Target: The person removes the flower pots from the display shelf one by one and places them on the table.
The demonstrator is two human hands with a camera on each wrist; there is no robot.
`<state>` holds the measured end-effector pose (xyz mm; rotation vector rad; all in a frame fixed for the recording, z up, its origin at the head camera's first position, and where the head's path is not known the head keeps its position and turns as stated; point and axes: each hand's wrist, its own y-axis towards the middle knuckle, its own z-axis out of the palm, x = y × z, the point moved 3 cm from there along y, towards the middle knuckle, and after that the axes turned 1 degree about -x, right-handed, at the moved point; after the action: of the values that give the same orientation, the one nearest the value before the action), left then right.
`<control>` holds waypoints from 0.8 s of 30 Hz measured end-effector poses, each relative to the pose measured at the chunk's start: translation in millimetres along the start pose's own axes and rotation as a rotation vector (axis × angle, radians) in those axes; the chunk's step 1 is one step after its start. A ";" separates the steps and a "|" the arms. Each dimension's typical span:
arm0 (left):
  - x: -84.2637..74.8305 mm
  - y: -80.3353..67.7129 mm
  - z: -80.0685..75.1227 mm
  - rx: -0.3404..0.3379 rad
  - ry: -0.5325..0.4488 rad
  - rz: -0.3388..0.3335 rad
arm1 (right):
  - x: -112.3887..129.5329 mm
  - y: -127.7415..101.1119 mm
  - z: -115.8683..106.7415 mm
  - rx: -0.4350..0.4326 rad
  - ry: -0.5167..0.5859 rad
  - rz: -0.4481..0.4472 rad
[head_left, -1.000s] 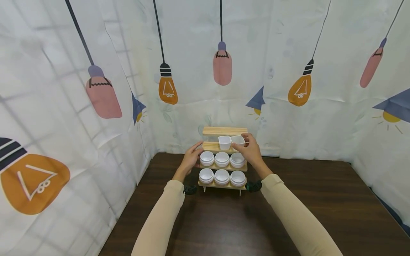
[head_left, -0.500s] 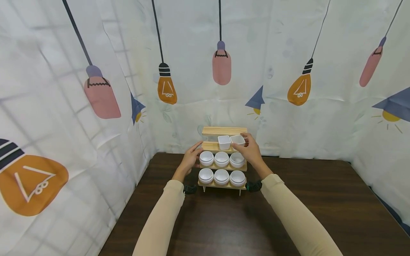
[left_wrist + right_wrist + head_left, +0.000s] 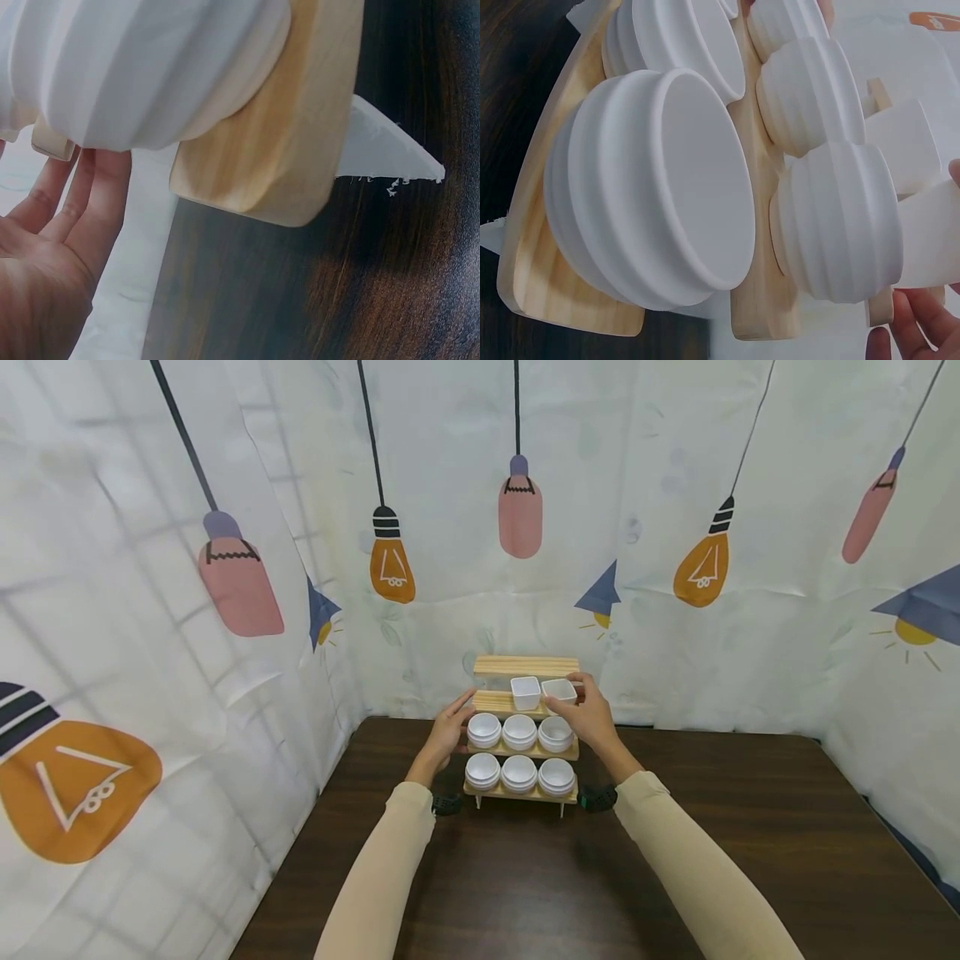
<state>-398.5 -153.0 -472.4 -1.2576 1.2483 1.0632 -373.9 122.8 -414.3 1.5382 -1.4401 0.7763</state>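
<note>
In the head view, a tiered wooden rack (image 3: 491,702) stands on the dark table. White round bowls (image 3: 519,771) line its two lower tiers; the second-tier ones look ribbed in the right wrist view. My right hand (image 3: 588,718) pinches a white square bowl (image 3: 559,689) between thumb and fingers on the third tier. Another square bowl (image 3: 526,693) sits just left of it. My left hand (image 3: 447,731) touches the rack's left side, and its fingers look fairly straight in the left wrist view; the bowl and shelf end hide its fingertips.
The rack's top wooden tier (image 3: 527,665) stands close to the printed curtain (image 3: 450,527) behind it. Dark tabletop (image 3: 712,810) extends to the right and front of the rack. A pale pointed foot (image 3: 382,146) supports the lowest shelf.
My right hand and the square bowl it pinches have shifted slightly to the right, widening the gap to the other square bowl. The left hand stays at the rack's side.
</note>
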 end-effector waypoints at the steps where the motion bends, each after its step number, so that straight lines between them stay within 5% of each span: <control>1: 0.3 0.0 -0.1 0.001 0.000 0.000 | -0.3 -0.4 -0.1 -0.002 0.001 -0.002; 24: 4.6 -2.5 1.6 0.023 0.047 0.013 | -10.7 -20.2 -23.5 -0.104 0.132 -0.024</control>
<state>-395.6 -152.0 -476.8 -1.2650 1.3028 1.0315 -352.8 147.7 -417.2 1.3971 -1.3415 0.7630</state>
